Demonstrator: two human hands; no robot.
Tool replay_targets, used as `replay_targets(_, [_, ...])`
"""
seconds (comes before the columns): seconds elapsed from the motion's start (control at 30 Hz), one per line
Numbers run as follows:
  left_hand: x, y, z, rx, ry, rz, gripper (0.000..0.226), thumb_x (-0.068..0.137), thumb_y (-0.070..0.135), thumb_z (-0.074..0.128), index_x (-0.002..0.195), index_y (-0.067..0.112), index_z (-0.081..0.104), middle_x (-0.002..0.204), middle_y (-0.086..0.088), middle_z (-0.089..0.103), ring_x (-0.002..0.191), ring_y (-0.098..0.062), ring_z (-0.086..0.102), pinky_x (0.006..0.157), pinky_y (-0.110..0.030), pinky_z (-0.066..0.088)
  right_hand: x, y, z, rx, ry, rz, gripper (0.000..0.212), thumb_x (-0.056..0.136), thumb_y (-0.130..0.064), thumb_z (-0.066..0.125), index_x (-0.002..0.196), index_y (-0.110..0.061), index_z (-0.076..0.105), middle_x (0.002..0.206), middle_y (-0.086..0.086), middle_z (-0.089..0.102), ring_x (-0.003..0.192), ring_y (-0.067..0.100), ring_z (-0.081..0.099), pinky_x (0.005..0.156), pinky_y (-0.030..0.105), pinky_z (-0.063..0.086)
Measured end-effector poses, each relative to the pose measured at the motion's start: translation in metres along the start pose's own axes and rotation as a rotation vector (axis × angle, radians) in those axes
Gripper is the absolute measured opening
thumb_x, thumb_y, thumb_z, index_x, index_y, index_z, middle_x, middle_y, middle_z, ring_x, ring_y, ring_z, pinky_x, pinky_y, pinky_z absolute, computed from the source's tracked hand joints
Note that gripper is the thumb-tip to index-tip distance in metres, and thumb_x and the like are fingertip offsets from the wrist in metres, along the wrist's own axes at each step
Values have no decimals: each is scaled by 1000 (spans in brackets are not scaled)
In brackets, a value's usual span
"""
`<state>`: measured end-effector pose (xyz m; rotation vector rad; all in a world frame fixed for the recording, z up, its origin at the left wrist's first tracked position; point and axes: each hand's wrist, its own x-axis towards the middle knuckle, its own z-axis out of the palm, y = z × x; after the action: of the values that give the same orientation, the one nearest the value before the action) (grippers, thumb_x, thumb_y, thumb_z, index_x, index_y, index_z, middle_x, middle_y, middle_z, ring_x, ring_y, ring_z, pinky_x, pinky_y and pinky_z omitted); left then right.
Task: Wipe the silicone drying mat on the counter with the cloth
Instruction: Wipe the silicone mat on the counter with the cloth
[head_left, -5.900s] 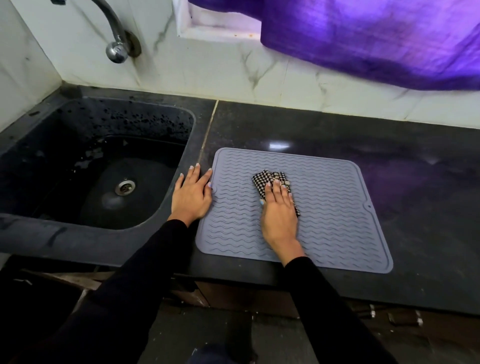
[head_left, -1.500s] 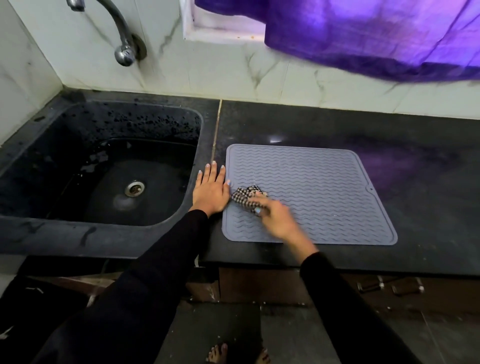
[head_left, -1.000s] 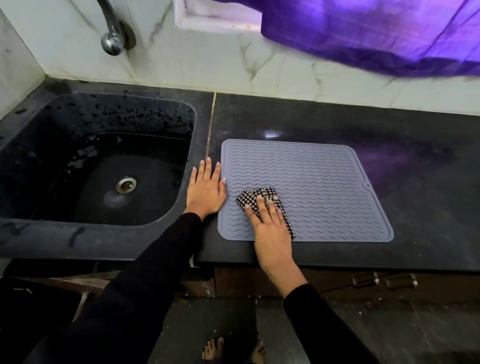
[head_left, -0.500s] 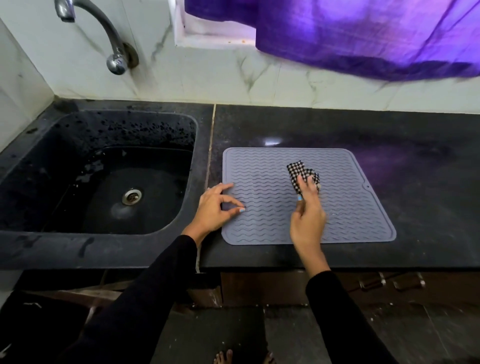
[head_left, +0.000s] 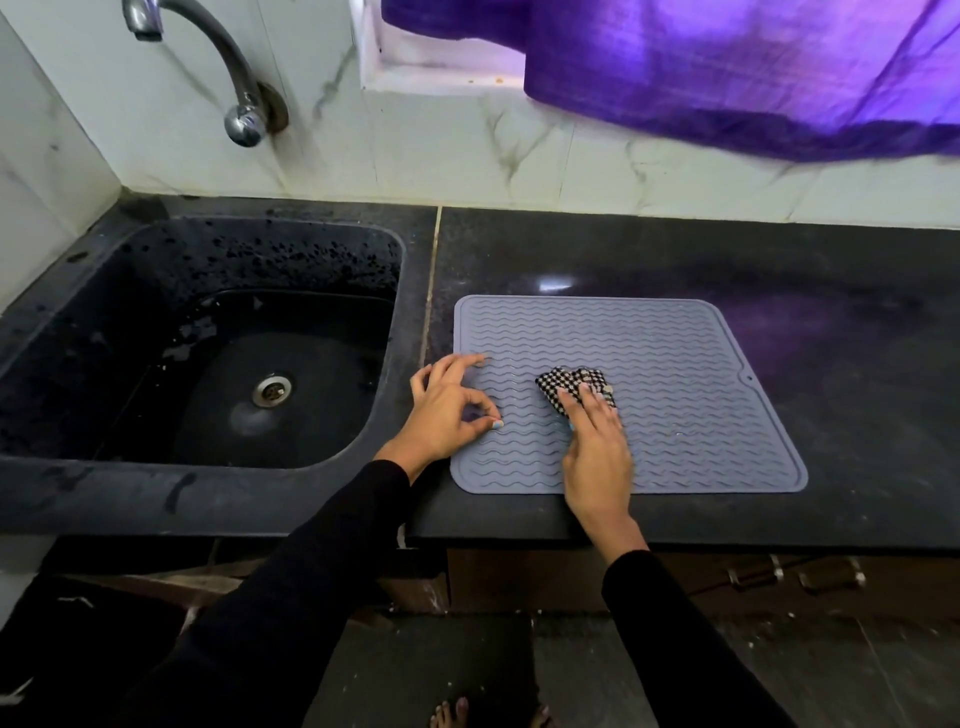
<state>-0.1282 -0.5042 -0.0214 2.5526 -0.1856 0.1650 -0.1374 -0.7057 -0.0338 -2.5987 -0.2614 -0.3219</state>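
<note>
Pressing flat-fingered, right hand (head_left: 597, 447) holds cloth (head_left: 569, 387) on mat (head_left: 675, 395); left hand (head_left: 447, 410) loosely open.

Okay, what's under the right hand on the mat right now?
The checkered cloth lies under the right hand, whose straight fingers press it onto the grey silicone mat. Only the cloth's far part shows; how far it reaches beneath the palm is covered.

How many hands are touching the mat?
2. The left hand rests its fingertips on the mat's left edge by the sink; the right hand presses the cloth near the mat's middle.
</note>
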Motion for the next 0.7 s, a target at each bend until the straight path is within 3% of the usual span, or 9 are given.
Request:
replay_targets(0.13, [-4,-3,7,168,72,218,15,81,35,54,77,25,65,140,0,43,133,-17,23,107,-40,8,0,0,0,-17,-4,-3,64,80,7,50,137,-21,43,146,5,39,138,22,32,115,30,11])
replay_targets(0.27, [-3,-1,12,219,75,269,23,83,31,41,79,19,60,133,-3,48,127,-15,31,102,-35,14,0,0,0,-19,-4,-3,65,78,7,52,136,-21,44,146,5,40,137,22,33,115,30,12])
replay_targets(0.33, [-3,-2,13,167,79,230,18,85,26,44,81,18,60,133,-2,46,124,-13,36,101,-31,15,0,1,0,-13,1,-4,65,78,8,51,136,-20,45,146,5,40,137,22,33,116,31,12])
replay_targets(0.4, [-5,-7,15,98,87,158,11,86,19,47,84,16,57,131,-4,44,122,-16,40,103,-36,20,1,1,0,-10,1,-12,65,77,8,51,136,-20,45,145,6,41,137,23,34,116,31,13])
replay_targets(0.47, [-6,-8,15,61,98,73,19,87,24,36,89,13,51,126,-7,42,120,-18,40,102,-46,28,1,1,0,-13,-1,-5,65,77,9,52,135,-20,45,145,6,41,136,23,34,116,31,12])
replay_targets(0.53, [-8,-8,11,53,141,6,31,88,31,24,91,10,47,122,-9,42,117,-20,41,99,-46,30,0,1,0,-14,0,-5,65,77,8,52,136,-20,45,145,6,42,136,23,35,115,31,12])
replay_targets(0.6, [-10,-7,5,26,230,-65,37,91,35,21,89,8,46,116,-12,42,115,-21,40,95,-44,29,-1,1,0,-14,2,-13,65,77,8,53,136,-20,44,145,6,41,136,23,35,116,31,13])
replay_targets(0.7, [-13,-17,-10,34,448,-206,28,97,25,33,89,5,51,109,-15,44,106,-25,44,89,-46,32,0,2,0,-10,-1,-11,66,78,7,53,137,-20,43,146,6,40,137,22,33,116,31,12])
